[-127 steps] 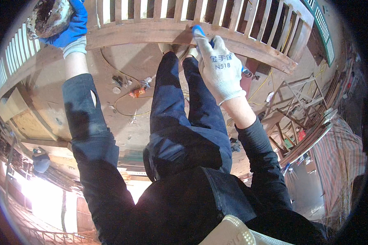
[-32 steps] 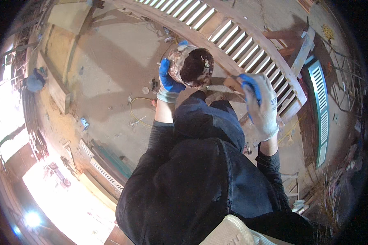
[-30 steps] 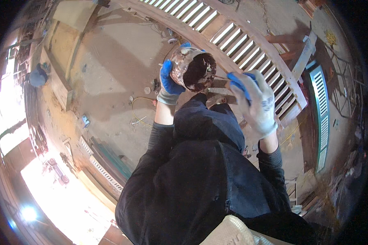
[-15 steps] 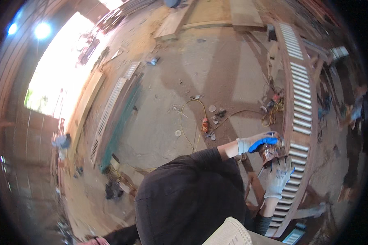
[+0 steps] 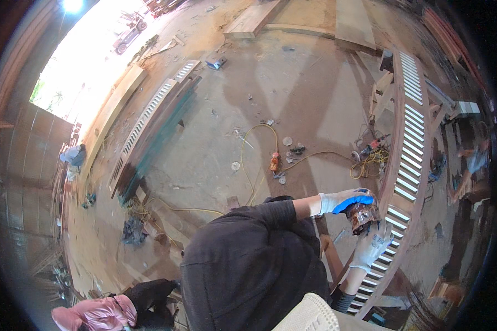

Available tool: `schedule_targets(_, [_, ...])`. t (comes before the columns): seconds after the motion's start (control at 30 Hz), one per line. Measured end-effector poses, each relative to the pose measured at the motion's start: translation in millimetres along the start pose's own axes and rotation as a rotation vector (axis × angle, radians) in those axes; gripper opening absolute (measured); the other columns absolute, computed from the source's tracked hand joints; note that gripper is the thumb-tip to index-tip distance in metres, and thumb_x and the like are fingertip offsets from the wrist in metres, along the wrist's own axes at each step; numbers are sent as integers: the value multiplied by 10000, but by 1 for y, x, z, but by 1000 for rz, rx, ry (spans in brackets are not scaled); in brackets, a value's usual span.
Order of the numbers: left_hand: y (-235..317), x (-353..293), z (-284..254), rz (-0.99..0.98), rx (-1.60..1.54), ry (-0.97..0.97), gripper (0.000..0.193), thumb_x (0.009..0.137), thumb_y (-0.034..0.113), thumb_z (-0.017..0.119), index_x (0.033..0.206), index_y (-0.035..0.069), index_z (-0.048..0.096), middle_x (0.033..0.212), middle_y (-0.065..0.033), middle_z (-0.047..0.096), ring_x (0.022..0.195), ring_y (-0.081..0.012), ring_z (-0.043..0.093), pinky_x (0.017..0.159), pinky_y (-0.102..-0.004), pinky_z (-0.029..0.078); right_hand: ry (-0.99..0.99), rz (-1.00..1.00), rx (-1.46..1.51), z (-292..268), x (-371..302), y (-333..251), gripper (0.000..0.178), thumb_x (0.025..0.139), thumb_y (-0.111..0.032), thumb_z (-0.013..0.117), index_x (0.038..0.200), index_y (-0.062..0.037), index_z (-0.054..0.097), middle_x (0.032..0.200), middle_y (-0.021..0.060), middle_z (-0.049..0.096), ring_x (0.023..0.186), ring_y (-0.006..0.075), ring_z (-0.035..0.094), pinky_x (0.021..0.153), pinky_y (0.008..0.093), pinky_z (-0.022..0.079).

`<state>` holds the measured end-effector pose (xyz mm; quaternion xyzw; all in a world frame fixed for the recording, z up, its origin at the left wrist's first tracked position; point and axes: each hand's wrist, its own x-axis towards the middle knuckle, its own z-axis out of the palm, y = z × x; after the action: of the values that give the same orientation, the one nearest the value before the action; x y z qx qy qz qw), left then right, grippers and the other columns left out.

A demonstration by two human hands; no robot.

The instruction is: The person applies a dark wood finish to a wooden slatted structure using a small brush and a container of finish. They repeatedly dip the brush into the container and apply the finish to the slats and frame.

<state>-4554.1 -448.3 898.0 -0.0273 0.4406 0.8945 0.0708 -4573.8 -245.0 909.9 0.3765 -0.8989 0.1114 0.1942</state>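
My left hand (image 5: pixel 343 201), in a white glove with a blue palm, is closed around a glossy dark brown container (image 5: pixel 363 217), whose exact kind I cannot make out. The container is held tilted above the near edge of a long brown wooden frame (image 5: pixel 387 190) with rows of pale slats. Just below it is my right hand (image 5: pixel 371 246), gloved the same way, over the slatted part. Its fingertips reach toward the container's lower side and are partly hidden, so whether they grip anything does not show.
An orange connector (image 5: pixel 274 161) on a yellow cord lies on the floor, and more cord (image 5: pixel 371 163) is coiled beside the frame. Another slatted piece (image 5: pixel 143 129) and timber beams (image 5: pixel 113 118) lie leftward. A person in pink (image 5: pixel 102 313) is at the lower left.
The whole view has shifted, bringing the person in pink further into sight at the lower left. My left hand still holds the brown container, with my right hand close below it.
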Motion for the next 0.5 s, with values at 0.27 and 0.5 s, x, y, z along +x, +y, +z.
schedule_targets(0.27, [-17, 19, 3, -115, -44, 24, 474, 836, 356, 707, 1197, 78, 574, 1125, -53, 615, 1035, -147, 586, 919, -320, 467, -211, 242, 168, -9, -10, -9, 330, 753, -157, 626, 1062, -45, 661, 1309, 182, 534, 1253, 401, 445, 1055, 547, 324])
schedule_targets(0.5, [-26, 19, -3, -84, 57, 43, 343, 884, 275, 676, 1112, 26, 611, 1048, -46, 646, 976, -126, 586, 884, -290, 470, -7, 84, 41, 29, -40, 2, 401, 804, -135, 609, 1184, -27, 535, 1313, 190, 510, 1291, 405, 400, 1058, 571, 314])
